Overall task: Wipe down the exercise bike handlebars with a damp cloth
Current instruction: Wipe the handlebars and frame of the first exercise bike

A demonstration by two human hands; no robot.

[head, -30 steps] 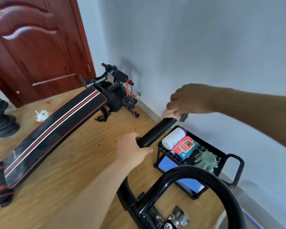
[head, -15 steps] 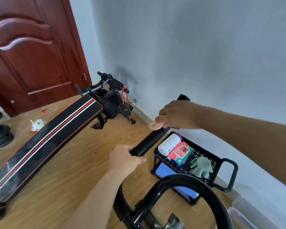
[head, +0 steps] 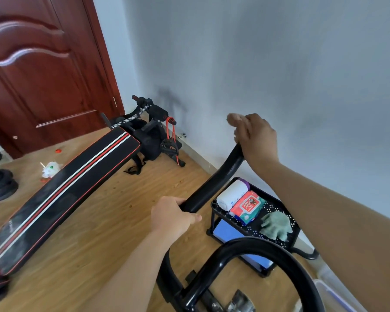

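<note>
The bike's black padded handlebar [head: 214, 183] rises from the lower middle toward the wall. My left hand [head: 171, 216] is wrapped around its lower part. My right hand [head: 256, 138] is closed over the bar's far top end, and a small pale, blurred cloth [head: 233, 120] sticks out past the fingers. The bar's tip is hidden under that hand. A second curved black bar [head: 254, 246] arcs across the bottom right, with the bike's metal fittings below it.
A black cart [head: 214, 221] right of the bar holds a white roll [head: 231, 195], a red wipes pack [head: 248, 207] and a green cloth [head: 276, 224]. A sit-up bench [head: 65, 188] lies on the wooden floor at left. Beyond it are a red door [head: 43, 75] and the grey wall.
My right hand has slid up the handlebar from its middle to the far top end. My left hand has kept its grip lower down.
</note>
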